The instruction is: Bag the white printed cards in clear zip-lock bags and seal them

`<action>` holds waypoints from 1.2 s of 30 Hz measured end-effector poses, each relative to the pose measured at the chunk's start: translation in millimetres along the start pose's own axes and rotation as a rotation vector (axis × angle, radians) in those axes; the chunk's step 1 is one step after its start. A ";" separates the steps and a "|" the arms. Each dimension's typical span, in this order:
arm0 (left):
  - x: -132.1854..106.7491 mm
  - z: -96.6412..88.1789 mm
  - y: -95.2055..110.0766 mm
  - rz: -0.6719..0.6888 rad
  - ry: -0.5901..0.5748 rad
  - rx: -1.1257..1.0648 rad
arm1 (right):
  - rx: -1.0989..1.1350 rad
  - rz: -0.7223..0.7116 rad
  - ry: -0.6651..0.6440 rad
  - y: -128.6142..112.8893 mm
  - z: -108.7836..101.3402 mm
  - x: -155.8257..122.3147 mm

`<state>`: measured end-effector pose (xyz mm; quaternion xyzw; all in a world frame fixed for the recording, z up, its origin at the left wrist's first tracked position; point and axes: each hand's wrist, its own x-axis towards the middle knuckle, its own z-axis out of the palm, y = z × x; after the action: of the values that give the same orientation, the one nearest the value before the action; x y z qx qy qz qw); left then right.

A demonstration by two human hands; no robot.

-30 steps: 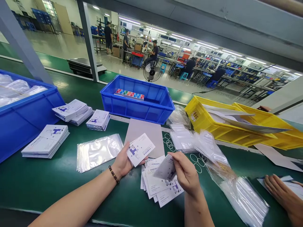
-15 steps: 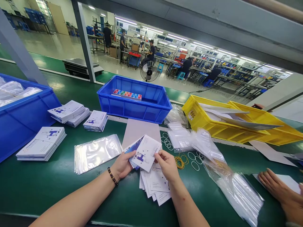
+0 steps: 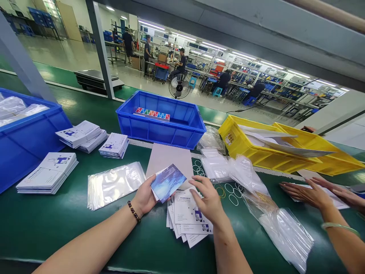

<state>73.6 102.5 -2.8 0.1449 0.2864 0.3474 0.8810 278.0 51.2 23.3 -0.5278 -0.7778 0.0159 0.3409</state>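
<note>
My left hand (image 3: 145, 198), with a beaded bracelet at the wrist, grips a few cards topped by a dark blue printed card (image 3: 169, 182). To its right, my right hand (image 3: 209, 199) has its fingers apart and nothing in them. It hovers by a fanned pile of white printed booklets (image 3: 184, 209), the uppermost showing a purple picture. A flat stack of clear plastic bags (image 3: 115, 184) lies left of my left hand. Beyond the cards is a pale sheet (image 3: 171, 158). White rubber bands (image 3: 234, 194) and yellow rubber bands (image 3: 219, 191) lie right of the booklets.
Banded booklet stacks (image 3: 47, 173) and a blue bin (image 3: 31, 140) stand left. Another blue bin (image 3: 161, 129) is behind the sheet. Right are yellow bins (image 3: 265, 152), plastic bags (image 3: 285, 236) and a co-worker's hands (image 3: 310, 196) on paper. A metal post (image 3: 101, 49) rises at the back.
The white booklet from my right hand now lies on the pile. My right hand has let go and spread its fingers. The blue card in my left hand is uncovered. The co-worker's hands moved farther back.
</note>
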 end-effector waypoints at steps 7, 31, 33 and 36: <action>3.3 -4.2 -5.9 0.026 0.094 -0.058 | -0.034 -0.379 -0.011 -27.4 17.6 0.5; -8.3 -4.2 -5.3 0.087 -0.276 0.283 | 0.673 0.551 0.171 -18.8 0.9 3.1; -6.6 -5.0 -3.5 0.134 -0.181 0.280 | 0.578 0.517 0.209 -16.3 -17.1 5.7; -3.7 -5.6 -1.6 0.180 0.000 0.296 | 0.424 0.390 0.048 -13.1 -37.1 13.1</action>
<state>68.9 99.1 -6.5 0.2981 0.3203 0.3790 0.8154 284.9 43.9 63.6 -0.5846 -0.6326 0.2311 0.4524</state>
